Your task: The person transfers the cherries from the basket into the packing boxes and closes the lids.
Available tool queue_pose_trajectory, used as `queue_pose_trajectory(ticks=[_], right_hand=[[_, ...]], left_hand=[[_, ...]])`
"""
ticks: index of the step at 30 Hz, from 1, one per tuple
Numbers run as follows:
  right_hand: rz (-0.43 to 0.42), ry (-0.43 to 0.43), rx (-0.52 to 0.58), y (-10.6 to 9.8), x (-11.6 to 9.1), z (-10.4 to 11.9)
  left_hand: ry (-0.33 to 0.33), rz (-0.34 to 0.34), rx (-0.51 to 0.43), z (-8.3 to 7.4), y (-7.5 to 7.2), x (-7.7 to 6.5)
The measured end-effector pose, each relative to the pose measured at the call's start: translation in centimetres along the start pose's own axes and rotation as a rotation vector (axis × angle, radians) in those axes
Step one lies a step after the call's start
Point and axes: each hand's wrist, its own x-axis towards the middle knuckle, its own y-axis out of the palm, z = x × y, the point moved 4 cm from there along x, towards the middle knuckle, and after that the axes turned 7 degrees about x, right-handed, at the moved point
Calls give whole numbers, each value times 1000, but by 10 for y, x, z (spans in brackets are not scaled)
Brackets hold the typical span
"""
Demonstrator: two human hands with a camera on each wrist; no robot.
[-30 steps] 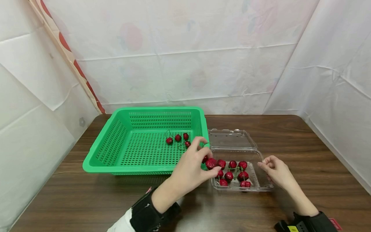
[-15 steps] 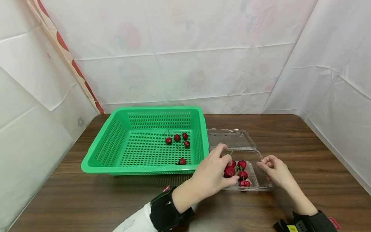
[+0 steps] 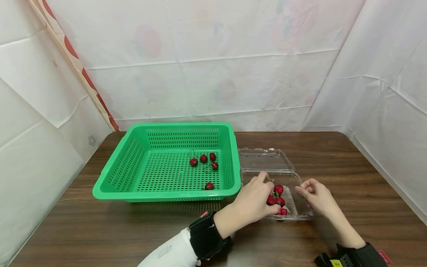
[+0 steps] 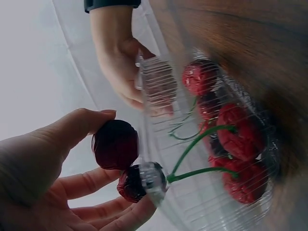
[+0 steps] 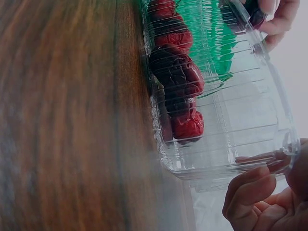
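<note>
My left hand (image 3: 255, 200) reaches over the clear plastic box (image 3: 301, 209), palm down. In the left wrist view its thumb and fingers pinch a dark red cherry (image 4: 115, 144), and a second cherry (image 4: 134, 183) hangs against the fingers at the box rim. Below, several red cherries (image 5: 185, 127) with green stems lie in the box, partly hidden from the head view by the left hand. At the box's right side, my right hand (image 3: 317, 196) pinches the rim between thumb and fingers.
A green slotted basket (image 3: 133, 194) stands left of the box, holding several cherries (image 3: 203, 158) towards its right side. The box's hinged lid (image 3: 265, 159) lies folded back behind it. White cloth (image 3: 200, 74) hangs around the brown wooden table (image 3: 133, 230).
My left hand has moved right, from beside the basket's edge to over the box, carrying cherries along. A cherry at the basket's front has come into view. My right hand stays on the rim.
</note>
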Motion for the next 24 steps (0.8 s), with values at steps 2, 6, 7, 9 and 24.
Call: queue_pose_trajectory(ticks=[2,6,7,9,24], right_hand=[[2,-1,-1,0,0,0],[3,-4,-3,0,0,1],[2,-5,-5,0,0,1],[-1,-6,-7,0,0,1],[5,-9,-22,0,-1,-1]], left_hand=[[-4,18,6,0,4,4],[-18,70,12,0,12,10],[-23,82,17,0,14,11],[-34,110,23,1,17,13],[-77,178,51,11,30,23]])
